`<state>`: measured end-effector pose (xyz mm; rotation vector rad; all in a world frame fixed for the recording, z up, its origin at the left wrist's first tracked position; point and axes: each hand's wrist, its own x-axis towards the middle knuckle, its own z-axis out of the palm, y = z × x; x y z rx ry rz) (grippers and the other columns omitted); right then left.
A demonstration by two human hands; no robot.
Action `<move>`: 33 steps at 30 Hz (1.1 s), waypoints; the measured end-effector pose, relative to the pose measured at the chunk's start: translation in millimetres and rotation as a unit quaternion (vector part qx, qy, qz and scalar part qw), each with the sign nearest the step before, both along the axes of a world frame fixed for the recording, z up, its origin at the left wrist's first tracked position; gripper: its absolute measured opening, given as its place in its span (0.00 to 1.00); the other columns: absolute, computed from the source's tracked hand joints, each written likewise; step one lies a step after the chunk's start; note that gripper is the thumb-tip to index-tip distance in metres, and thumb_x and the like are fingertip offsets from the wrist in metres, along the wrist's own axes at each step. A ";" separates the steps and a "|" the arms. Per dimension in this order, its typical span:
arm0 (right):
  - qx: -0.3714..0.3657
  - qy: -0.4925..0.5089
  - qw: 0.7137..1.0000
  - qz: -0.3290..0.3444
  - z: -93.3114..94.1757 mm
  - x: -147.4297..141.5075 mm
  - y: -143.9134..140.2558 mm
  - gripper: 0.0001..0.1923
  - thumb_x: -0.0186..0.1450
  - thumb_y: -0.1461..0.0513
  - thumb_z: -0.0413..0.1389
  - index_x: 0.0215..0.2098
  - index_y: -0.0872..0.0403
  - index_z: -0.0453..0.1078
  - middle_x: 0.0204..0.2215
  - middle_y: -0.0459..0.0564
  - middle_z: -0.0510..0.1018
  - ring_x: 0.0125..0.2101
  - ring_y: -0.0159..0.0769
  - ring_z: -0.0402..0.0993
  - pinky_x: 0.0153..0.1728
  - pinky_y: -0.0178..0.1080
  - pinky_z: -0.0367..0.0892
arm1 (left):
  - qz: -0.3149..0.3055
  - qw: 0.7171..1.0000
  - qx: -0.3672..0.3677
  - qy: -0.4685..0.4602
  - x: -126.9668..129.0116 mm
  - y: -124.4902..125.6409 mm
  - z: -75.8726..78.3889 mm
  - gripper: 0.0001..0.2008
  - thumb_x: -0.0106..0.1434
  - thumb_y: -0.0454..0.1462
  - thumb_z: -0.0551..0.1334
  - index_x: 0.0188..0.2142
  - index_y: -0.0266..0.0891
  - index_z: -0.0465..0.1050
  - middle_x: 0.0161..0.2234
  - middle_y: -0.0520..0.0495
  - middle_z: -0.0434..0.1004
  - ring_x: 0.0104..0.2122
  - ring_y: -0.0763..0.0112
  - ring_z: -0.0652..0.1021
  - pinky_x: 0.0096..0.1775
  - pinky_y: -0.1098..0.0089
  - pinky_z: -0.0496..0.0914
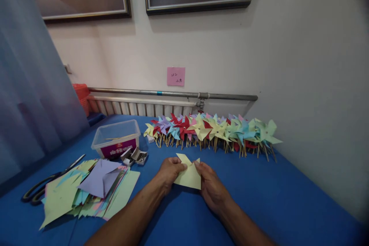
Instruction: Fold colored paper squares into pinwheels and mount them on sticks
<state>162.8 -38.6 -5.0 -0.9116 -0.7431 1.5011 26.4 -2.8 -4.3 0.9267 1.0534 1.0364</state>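
Note:
Both of my hands hold a pale yellow paper square (188,175) just above the blue table (259,200). My left hand (170,173) pinches its left side, with a cut corner folded in toward the middle. My right hand (211,186) grips its right edge, the fingertips meeting the left ones near the paper's centre. One pointed flap sticks up at the top.
A row of finished paper pinwheels on sticks (213,130) lines the table's back edge. A stack of cut coloured paper (89,190) lies at the left, with scissors (46,182), a clear plastic box (117,138) and small open pin boxes (135,155) nearby. A radiator (138,105) runs behind.

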 end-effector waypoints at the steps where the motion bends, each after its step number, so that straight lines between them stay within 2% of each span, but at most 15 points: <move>1: -0.003 -0.006 1.000 0.022 0.3 -1.2 -1.5 0.21 0.52 0.49 0.70 0.33 0.53 0.73 0.26 0.47 0.80 0.27 0.38 0.76 0.28 0.36 0.67 | 0.001 1.000 0.004 -0.005 0.0 0.3 -0.3 0.14 0.39 0.39 0.71 0.22 0.37 0.67 0.18 0.51 0.72 0.17 0.74 0.69 0.23 0.72 0.62; 3: -0.004 -0.025 0.999 0.037 -1.7 -3.4 -2.2 0.21 0.52 0.49 0.70 0.35 0.55 0.75 0.27 0.49 0.82 0.28 0.38 0.77 0.27 0.36 0.66 | 0.001 1.000 0.008 -0.012 0.2 0.6 -1.2 0.15 0.39 0.39 0.72 0.23 0.37 0.68 0.18 0.51 0.73 0.17 0.74 0.70 0.23 0.72 0.63; 8: 0.017 -0.112 0.993 -0.036 -16.9 -4.1 6.8 0.23 0.50 0.48 0.71 0.35 0.56 0.77 0.27 0.51 0.84 0.26 0.39 0.77 0.27 0.37 0.67 | -0.004 1.000 0.009 -0.016 1.7 -1.1 -2.3 0.16 0.39 0.40 0.73 0.22 0.38 0.67 0.17 0.51 0.72 0.17 0.74 0.69 0.23 0.72 0.63; 11: 0.028 -0.148 0.987 -0.050 -23.7 -1.7 11.4 0.23 0.51 0.48 0.70 0.36 0.56 0.78 0.28 0.51 0.84 0.25 0.40 0.77 0.26 0.37 0.67 | -0.015 1.000 0.007 -0.026 1.2 -2.2 -0.6 0.15 0.39 0.40 0.72 0.23 0.36 0.69 0.18 0.50 0.74 0.18 0.74 0.70 0.23 0.72 0.63; 15: 0.043 -0.149 0.987 -0.043 -24.3 0.5 12.0 0.25 0.52 0.46 0.68 0.37 0.56 0.78 0.30 0.53 0.85 0.27 0.43 0.79 0.27 0.38 0.70 | -0.028 0.999 0.003 -0.040 -1.2 -2.0 1.8 0.14 0.40 0.39 0.71 0.23 0.36 0.70 0.19 0.50 0.74 0.19 0.73 0.71 0.25 0.71 0.63; 26: 0.044 -0.138 0.988 -0.044 -28.1 4.3 14.4 0.23 0.53 0.49 0.68 0.40 0.56 0.78 0.29 0.51 0.85 0.27 0.42 0.79 0.28 0.38 0.70 | -0.003 0.998 0.047 0.052 -0.8 2.4 -5.6 0.15 0.43 0.43 0.71 0.21 0.38 0.67 0.16 0.54 0.68 0.17 0.77 0.64 0.23 0.72 0.56; 33: 0.045 -0.140 0.988 -0.048 -29.6 5.0 15.6 0.22 0.53 0.50 0.68 0.39 0.56 0.77 0.30 0.52 0.85 0.28 0.44 0.80 0.29 0.39 0.71 | 0.001 0.997 0.047 0.058 -0.4 4.1 -8.6 0.16 0.45 0.45 0.70 0.21 0.39 0.67 0.15 0.55 0.66 0.16 0.77 0.62 0.23 0.72 0.56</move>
